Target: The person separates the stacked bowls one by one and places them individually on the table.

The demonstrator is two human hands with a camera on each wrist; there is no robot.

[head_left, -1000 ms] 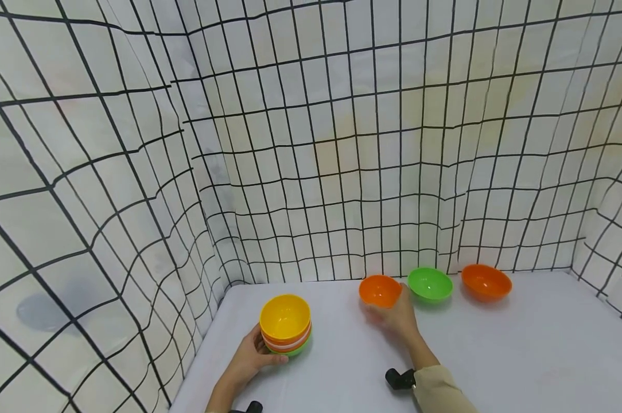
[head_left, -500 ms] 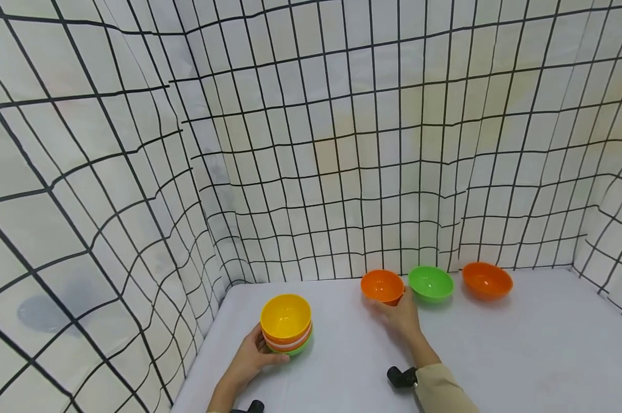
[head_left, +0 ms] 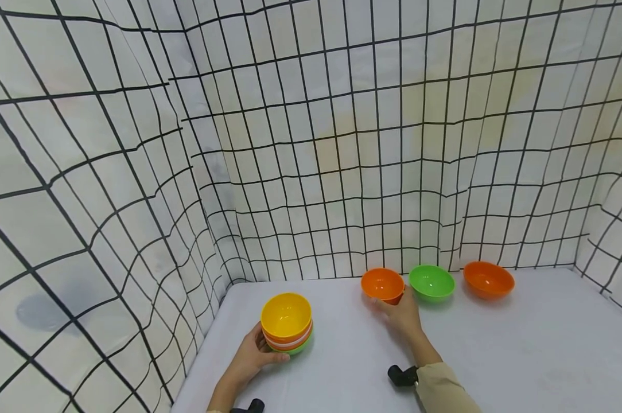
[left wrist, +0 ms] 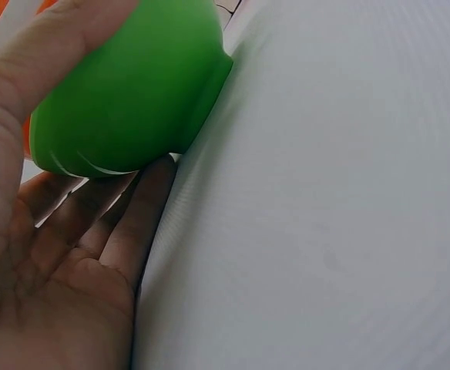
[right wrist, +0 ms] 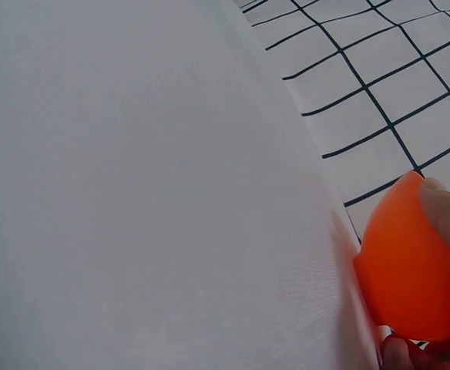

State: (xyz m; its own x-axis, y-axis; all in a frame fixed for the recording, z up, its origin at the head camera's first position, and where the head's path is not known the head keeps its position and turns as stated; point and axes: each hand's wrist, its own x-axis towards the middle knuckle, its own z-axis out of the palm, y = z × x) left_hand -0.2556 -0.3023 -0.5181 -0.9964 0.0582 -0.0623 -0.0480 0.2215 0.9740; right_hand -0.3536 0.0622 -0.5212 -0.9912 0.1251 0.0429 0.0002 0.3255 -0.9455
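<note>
At the table's left stands a stack of nested bowls, with a yellow bowl (head_left: 286,316) on top, orange and white rims below it and a green bowl (left wrist: 132,92) at the bottom. My left hand (head_left: 251,354) grips this stack low on its left side, thumb across the front of the green bowl and fingers around behind. Toward the back wall, my right hand (head_left: 403,315) holds a small orange bowl (head_left: 383,284), upright, between thumb (right wrist: 448,216) and fingers. Its base is at the table surface in the right wrist view.
Just right of the held orange bowl sits a light green bowl (head_left: 432,282), and farther right a larger orange bowl (head_left: 489,280). White walls (head_left: 311,172) with a black grid rise behind and at the sides of the white table (head_left: 342,367).
My right hand has shifted the small orange bowl slightly back toward the wall, then become nearly still. My left hand keeps its grip on the stack.
</note>
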